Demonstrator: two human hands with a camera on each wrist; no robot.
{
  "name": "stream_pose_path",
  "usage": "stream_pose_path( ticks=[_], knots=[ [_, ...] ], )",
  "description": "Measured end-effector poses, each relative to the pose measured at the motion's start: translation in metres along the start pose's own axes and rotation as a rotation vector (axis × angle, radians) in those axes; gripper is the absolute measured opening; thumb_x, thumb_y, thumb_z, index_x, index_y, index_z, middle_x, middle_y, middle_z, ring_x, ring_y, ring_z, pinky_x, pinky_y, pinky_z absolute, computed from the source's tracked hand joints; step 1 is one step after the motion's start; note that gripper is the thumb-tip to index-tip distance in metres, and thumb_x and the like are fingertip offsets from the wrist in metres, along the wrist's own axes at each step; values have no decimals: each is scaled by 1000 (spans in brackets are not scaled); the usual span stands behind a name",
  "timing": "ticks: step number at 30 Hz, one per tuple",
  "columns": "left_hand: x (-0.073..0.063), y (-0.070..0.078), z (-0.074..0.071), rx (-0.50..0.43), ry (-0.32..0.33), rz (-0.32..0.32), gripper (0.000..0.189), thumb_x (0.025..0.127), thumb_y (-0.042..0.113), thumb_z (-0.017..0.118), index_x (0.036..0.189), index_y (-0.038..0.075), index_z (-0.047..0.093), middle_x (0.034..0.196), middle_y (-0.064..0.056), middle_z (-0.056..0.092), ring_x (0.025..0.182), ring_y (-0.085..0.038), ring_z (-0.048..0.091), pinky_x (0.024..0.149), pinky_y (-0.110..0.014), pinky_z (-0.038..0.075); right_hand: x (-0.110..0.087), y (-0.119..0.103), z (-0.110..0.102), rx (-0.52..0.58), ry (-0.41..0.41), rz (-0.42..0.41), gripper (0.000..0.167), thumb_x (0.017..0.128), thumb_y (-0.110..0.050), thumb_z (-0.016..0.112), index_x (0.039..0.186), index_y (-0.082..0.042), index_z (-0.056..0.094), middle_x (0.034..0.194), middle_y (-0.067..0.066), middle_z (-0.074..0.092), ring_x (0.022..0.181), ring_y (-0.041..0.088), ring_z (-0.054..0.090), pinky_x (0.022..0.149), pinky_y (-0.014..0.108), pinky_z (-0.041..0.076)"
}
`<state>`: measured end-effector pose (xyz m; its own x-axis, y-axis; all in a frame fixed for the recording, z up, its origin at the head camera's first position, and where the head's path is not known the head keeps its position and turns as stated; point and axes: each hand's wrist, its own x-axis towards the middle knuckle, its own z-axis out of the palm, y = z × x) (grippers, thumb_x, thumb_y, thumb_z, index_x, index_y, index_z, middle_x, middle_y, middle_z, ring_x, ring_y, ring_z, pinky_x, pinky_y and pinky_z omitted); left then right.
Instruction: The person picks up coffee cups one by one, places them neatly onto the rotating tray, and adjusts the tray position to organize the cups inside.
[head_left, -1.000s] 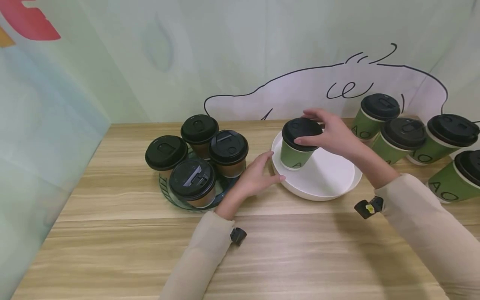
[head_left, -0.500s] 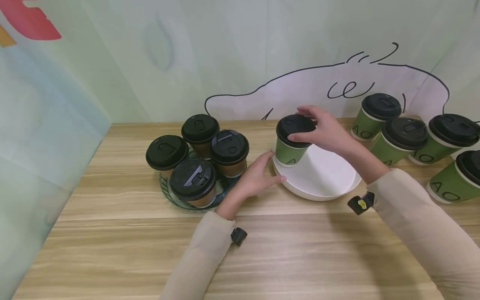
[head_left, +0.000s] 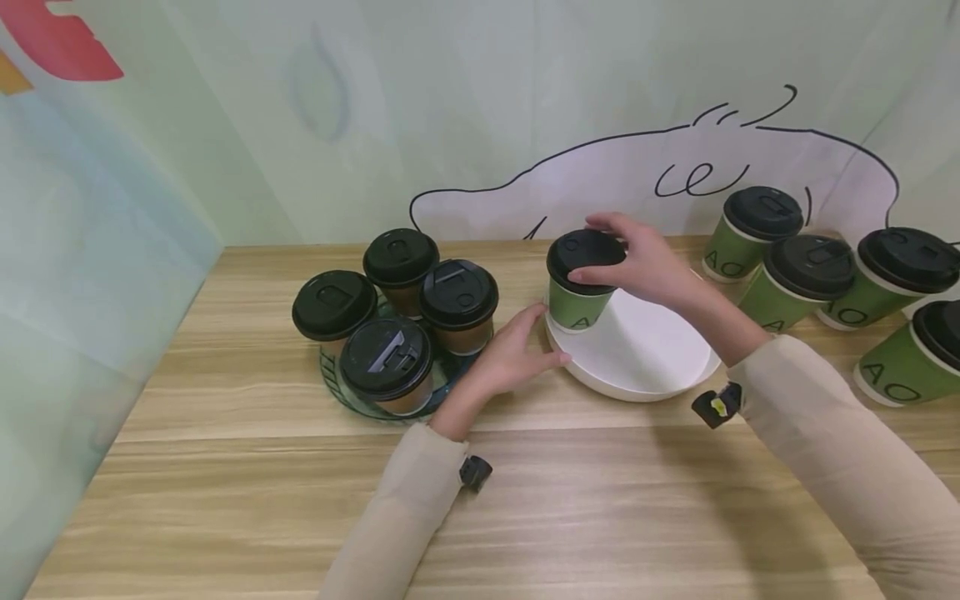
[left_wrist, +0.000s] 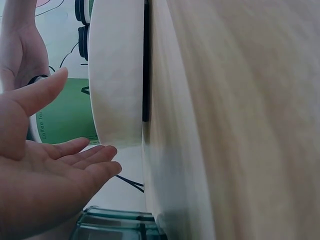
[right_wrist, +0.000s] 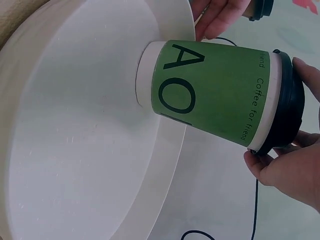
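My right hand [head_left: 641,262] grips a green paper coffee cup [head_left: 579,309] by its black lid [right_wrist: 290,102], thumb on the near side and fingers on the far side. The cup stands upright inside the round white tray [head_left: 633,390], at its left edge. In the right wrist view its base sits on the tray floor close to the wall. My left hand [head_left: 516,354] is at the tray's left side, thumb and fingers spread apart, fingertips [left_wrist: 111,152] right at the outer wall. Nothing lies in its palm.
Left of the tray, a teal glass tray [head_left: 330,385] bears several brown cups [head_left: 405,402] with black lids. Several more green lidded cups [head_left: 906,360] stand at the right. A printed backdrop [head_left: 480,108] rises behind the wooden table [head_left: 570,500].
My right hand has moved the green coffee cup left, to the tray's left edge. The left hand has stayed by the tray wall.
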<state>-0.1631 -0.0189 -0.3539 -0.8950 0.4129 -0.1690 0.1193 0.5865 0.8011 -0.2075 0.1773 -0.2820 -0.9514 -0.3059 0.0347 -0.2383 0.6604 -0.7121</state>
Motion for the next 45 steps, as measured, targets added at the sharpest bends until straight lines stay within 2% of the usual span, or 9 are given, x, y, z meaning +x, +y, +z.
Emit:
stream_pose_path(
  ticks=[9,19,27,33,37,45],
  knots=[
    [-5,1,-1,-9,-10,8,77,83,29,68,143,5,26,146,-11,29,134,-23,24,107,-38,24,-5,3,-1,18,-12,4,75,77,-30,73,137,-5,37,137,14,40,121,33,40,97,48,35],
    [-12,3,0,0,-32,10,74,82,31,69,141,7,30,141,-11,37,130,-24,32,104,-39,29,-18,9,-16,10,14,13,73,81,-35,69,138,-5,35,139,14,38,125,32,35,100,48,31],
    [-10,4,1,20,-25,23,75,82,28,69,141,6,28,141,-13,37,129,-26,34,103,-39,31,-27,19,-24,26,40,-10,62,86,-30,64,136,-4,38,133,17,45,123,31,38,99,47,33],
    [-5,5,1,31,-34,15,78,82,25,68,143,5,23,144,-13,32,130,-26,31,104,-39,29,-33,23,-28,36,44,7,60,88,-31,61,138,-6,37,133,16,44,123,30,39,99,48,34],
    [-6,4,1,22,-33,0,78,83,26,68,143,6,23,145,-12,30,131,-26,29,105,-39,28,-34,25,-30,35,52,15,59,89,-31,60,137,-5,38,134,15,44,122,30,40,98,48,35],
    [-13,6,0,-29,-41,-6,77,83,27,67,143,6,24,140,-13,39,129,-25,35,104,-39,30,-38,30,-36,27,78,79,61,90,-37,57,139,-7,37,135,15,43,119,32,42,95,51,37]
  ],
)
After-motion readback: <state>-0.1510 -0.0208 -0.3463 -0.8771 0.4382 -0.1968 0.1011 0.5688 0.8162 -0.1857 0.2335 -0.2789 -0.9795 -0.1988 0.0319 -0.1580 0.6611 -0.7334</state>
